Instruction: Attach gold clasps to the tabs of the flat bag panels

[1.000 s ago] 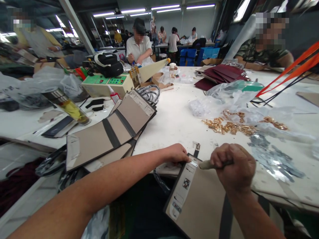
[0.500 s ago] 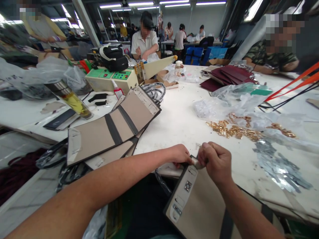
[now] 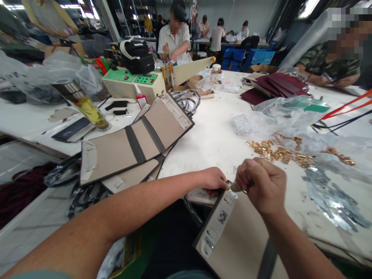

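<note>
One gripped panel (image 3: 241, 232); one tumbler (image 3: 88, 110)

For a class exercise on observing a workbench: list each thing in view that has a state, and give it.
Left hand: pinching the near panel's edge
Right hand: closed round a tool
Tool: gripped, tip at the panel's corner
Near panel: beige side up
Top stacked panel: spread open
Drink bottle: lid on
Gold-coloured pieces: loose, heaped
Metal plates: loose, scattered

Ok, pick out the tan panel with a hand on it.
The front panel, its corner gripped by the left hand; the other panels lie stacked to the left.
</note>
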Demonstrator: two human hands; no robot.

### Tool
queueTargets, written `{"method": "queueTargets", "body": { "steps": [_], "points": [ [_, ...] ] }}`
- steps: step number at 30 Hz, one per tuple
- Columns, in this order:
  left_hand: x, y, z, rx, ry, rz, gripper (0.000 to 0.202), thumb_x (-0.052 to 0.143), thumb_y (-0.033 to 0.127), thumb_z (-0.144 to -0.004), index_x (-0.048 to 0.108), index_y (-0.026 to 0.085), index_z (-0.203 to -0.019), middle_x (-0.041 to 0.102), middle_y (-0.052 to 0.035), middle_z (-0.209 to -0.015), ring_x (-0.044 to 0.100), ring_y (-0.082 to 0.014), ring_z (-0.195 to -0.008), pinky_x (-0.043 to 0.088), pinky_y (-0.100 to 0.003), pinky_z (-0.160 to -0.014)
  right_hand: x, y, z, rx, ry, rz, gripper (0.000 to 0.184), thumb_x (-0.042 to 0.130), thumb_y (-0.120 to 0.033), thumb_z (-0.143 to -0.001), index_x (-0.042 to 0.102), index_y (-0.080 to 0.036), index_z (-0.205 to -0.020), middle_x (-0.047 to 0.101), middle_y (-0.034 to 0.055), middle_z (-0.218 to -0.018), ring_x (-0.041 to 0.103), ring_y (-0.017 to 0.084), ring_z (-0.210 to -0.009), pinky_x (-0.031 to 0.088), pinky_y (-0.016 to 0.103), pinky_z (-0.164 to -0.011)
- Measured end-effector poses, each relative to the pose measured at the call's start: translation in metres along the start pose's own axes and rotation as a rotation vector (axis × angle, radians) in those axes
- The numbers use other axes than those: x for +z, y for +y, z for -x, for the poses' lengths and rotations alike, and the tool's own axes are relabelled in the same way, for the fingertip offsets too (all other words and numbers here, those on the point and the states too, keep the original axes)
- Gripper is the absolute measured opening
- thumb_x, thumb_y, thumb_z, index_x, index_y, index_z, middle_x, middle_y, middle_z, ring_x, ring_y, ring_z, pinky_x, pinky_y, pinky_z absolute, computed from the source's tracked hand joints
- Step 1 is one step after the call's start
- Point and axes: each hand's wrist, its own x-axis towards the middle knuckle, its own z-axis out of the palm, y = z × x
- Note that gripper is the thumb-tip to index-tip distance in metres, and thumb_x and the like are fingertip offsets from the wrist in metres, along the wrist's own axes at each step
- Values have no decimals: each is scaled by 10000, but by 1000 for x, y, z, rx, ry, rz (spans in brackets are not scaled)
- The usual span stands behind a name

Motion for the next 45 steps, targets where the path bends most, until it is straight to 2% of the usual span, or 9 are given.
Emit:
{"method": "queueTargets", "body": {
  "steps": [3,12,18,27,32,35,39,43,45],
  "points": [
    [0,-4,-3,1,-9,23,301,628,260,-935,554,197,-650,486,54,-449,538,-141,-421,433,-236,-480,0,2,1,42,-68,115,521,626,-374,-998,481,-218,-523,504,-27,-492,455,109,-462,377,263,-479],
    [0,-8,-8,5,-17,78,315,655,246,-918,552,191,-625,488,54,-435,521,-135,-384,424,-231,-456,-3,6,5,50,-34,9,494,604,-337,-1009,505,-214,-542,496,-30,-493,451,108,-446,365,260,-457],
    [0,-13,-16,1,-20,120,236,686,250,-868,606,182,-656,504,57,-446,511,-121,-372,385,-220,-442,-8,7,14,-86,30,-174,476,615,-329,-1010,497,-221,-562,484,-33,-522,470,122,-474,387,276,-472],
    [-3,-9,-8,48,45,-20,305,687,464,-821,588,205,-695,495,51,-458,515,-142,-378,360,-237,-400,-47,12,26,202,-30,440,523,559,-563,-979,514,-223,-583,523,-23,-524,497,148,-539,378,300,-571],
    [-4,-6,0,101,86,-91,406,660,612,-770,561,219,-748,459,73,-507,484,-142,-393,333,-244,-390,-94,31,56,282,-67,845,338,602,-463,-897,777,-220,-1054,765,79,-1077,710,263,-943,493,367,-883],
    [0,7,12,185,121,-157,359,636,559,-781,520,224,-721,462,78,-554,466,-128,-430,323,-244,-433,-119,42,73,320,-179,906,347,591,-415,-888,786,-251,-1124,757,87,-1131,718,278,-1033,496,365,-934],
    [1,35,35,399,232,-309,212,608,357,-819,560,202,-684,518,59,-619,500,-129,-618,324,-241,-576,-138,16,75,312,-254,893,264,612,-423,-899,803,-271,-1001,784,55,-1032,717,267,-1021,492,338,-913],
    [-2,61,63,563,340,-499,191,602,320,-873,696,215,-745,657,45,-708,572,-144,-705,360,-243,-656,-144,-23,72,291,-365,836,208,628,-378,-872,814,-285,-892,806,13,-911,731,246,-895,515,314,-824],
    [-3,65,72,578,396,-519,188,610,322,-890,741,237,-786,706,39,-733,607,-151,-700,396,-251,-691,-149,-30,75,319,-294,794,242,656,-442,-847,844,-308,-918,828,20,-955,752,275,-940,554,320,-848]
  ]
}}
